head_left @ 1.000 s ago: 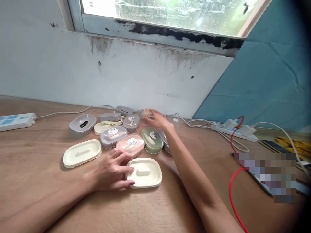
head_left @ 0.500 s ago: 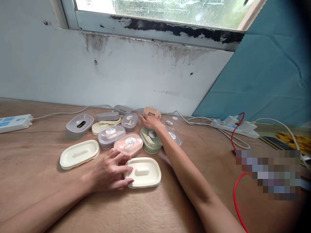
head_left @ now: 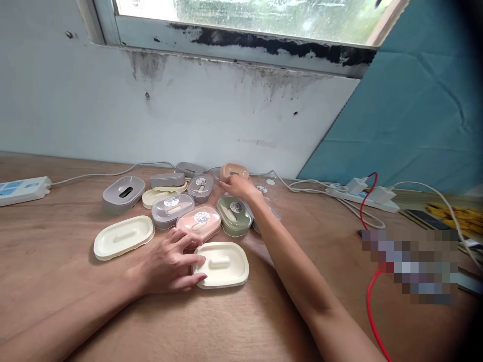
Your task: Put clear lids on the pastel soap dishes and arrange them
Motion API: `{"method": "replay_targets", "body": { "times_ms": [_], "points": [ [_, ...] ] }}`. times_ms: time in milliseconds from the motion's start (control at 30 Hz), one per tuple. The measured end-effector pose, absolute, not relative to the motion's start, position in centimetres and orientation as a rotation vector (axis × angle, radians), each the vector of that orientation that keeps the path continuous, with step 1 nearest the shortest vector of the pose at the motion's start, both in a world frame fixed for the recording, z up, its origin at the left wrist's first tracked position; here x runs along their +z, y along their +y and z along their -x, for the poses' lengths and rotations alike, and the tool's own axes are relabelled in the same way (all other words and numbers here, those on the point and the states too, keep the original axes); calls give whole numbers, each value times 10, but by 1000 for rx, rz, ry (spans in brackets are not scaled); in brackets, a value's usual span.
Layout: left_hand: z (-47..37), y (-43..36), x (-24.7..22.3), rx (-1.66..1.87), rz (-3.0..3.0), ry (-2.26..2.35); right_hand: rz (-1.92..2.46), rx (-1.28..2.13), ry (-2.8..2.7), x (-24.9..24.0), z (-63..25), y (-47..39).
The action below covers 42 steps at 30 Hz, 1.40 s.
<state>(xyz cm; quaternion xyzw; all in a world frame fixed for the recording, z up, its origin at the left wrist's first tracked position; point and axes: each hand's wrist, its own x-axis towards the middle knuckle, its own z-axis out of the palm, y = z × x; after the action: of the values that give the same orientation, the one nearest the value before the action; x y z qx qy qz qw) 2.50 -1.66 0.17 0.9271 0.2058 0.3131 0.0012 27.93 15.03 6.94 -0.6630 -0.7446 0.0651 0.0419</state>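
Note:
My left hand [head_left: 174, 260] rests at the left end of a shallow cream oval tray [head_left: 230, 265] with a raised ridge in its middle. Thumb and fingertips press on the rim. At the back of the group, my right hand [head_left: 240, 186] has its fingers at the slot of a peach oval box [head_left: 228, 170]; its fingertips are partly hidden. Near the left hand stands a pink box [head_left: 209, 221] with a clear lid and round label. A green box [head_left: 241, 226] of the same kind sits under the right forearm. Another cream tray [head_left: 124, 238] lies to the left.
Grey-purple boxes [head_left: 124, 196] and clear covers [head_left: 270, 182] crowd the back of the wooden table. A power strip [head_left: 24, 191] lies far left, another [head_left: 381, 203] at right with cables. A red cable [head_left: 372, 311] runs along the right side. A wall stands behind.
The camera view has shifted slightly. The peach box has risen or tilted a little with my right hand at it. My left hand stays on the cream tray.

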Motion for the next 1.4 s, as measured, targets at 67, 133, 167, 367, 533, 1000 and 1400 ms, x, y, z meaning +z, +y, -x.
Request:
{"method": "replay_targets", "body": {
  "times_ms": [67, 133, 167, 367, 533, 1000, 1400],
  "points": [
    [-25, -17, 2, 974, -2913, 656, 2001, 164, -2271, 67, -277, 150],
    [-26, -17, 2, 979, -2913, 664, 1999, 136, -2249, 61, -273, 150],
    [-26, -17, 3, 983, -2913, 668, 2008, 130, -2235, 58, -272, 151],
    [-27, -18, 8, 966, -2924, 667, 2041, 151, -2181, 47, -273, 160],
    [-28, -17, 4, 975, -2914, 685, 2023, 254, -2233, 45, -279, 168],
    [-30, -20, 8, 957, -2928, 704, 2001, 52, -2267, 45, -283, 170],
    [-28, -18, 11, 895, -2957, 639, 2004, 25, -2274, 48, -295, 168]
  ]
}}
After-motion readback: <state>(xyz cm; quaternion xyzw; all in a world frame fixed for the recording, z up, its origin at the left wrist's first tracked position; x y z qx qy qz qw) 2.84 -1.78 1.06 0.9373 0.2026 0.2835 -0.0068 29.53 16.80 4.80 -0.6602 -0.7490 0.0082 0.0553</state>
